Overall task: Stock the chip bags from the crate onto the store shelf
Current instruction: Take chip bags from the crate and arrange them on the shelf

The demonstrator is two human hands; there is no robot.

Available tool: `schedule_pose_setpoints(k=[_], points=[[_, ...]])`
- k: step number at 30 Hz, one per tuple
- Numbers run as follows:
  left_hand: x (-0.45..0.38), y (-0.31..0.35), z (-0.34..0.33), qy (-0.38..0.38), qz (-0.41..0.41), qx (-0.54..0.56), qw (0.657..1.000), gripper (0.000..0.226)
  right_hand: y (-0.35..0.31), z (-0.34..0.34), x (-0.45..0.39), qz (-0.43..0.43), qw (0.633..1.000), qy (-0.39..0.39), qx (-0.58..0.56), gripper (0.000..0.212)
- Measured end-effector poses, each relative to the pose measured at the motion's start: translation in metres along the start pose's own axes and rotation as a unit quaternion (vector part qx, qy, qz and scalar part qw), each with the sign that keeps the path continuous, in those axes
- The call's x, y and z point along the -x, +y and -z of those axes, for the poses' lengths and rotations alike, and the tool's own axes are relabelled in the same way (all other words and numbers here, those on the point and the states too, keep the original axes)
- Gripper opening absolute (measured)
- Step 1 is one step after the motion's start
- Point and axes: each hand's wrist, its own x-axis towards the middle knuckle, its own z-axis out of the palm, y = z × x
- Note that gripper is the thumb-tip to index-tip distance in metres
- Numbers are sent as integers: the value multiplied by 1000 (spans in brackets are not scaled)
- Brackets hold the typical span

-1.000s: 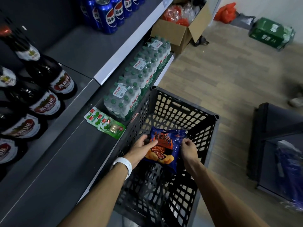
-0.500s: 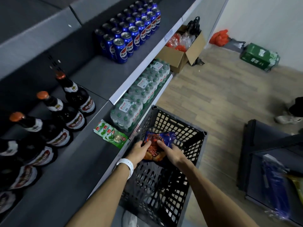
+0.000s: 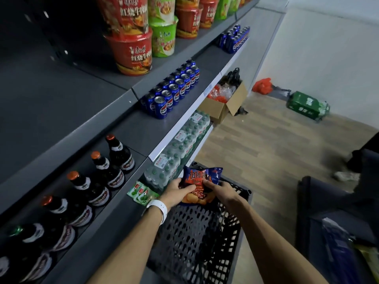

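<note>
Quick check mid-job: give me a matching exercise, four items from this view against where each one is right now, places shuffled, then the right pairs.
Things:
1. chip bag
2. blue cans
3. noodle cups
4. cardboard box

Places:
A. on the floor at the far end of the shelving
B. top shelf in view
C. held in both hands above the crate
D. shelf just below the noodle cups

Pairs: 1-C, 2-D, 3-B, 4-A

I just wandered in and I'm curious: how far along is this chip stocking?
Early or mid-job, by the look of it. Done: no chip bags show on the shelves in view, so nothing I can confirm. In hand: the left hand and right hand both hold one blue chip bag above the black crate. Left: shelving that bag; the crate's visible part shows no more bags.
</note>
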Motion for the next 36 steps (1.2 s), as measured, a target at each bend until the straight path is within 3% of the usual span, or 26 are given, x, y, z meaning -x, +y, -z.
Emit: schedule_pose_setpoints(k=[3, 6, 17, 20, 23, 29, 34, 36], points=[[12, 15, 1, 37, -24, -14, 999, 47, -12, 0, 13, 18, 999, 8, -34, 38], [28, 39, 2, 64, -45, -14, 997, 35, -22, 2, 25, 49, 997, 23, -47, 40], [72, 103, 27, 61, -132, -7, 989, 32, -92, 9, 84, 115, 988, 60, -87, 36], [86, 112, 34, 67, -148, -1, 987, 30, -105, 7, 99, 130, 987, 54, -77, 29], [103, 121, 39, 79, -165, 6, 983, 30, -115, 6, 115, 154, 985, 53, -57, 5], [138, 131, 53, 135, -170, 21, 976, 42, -136, -3, 142, 206, 978, 38, -12, 12], [180, 135, 65, 190, -180, 21, 965, 29, -151, -19, 170, 227, 974, 11, 13, 2], [197, 133, 69, 213, -181, 18, 960, 34, -156, -26, 182, 239, 971, 4, 13, 11]])
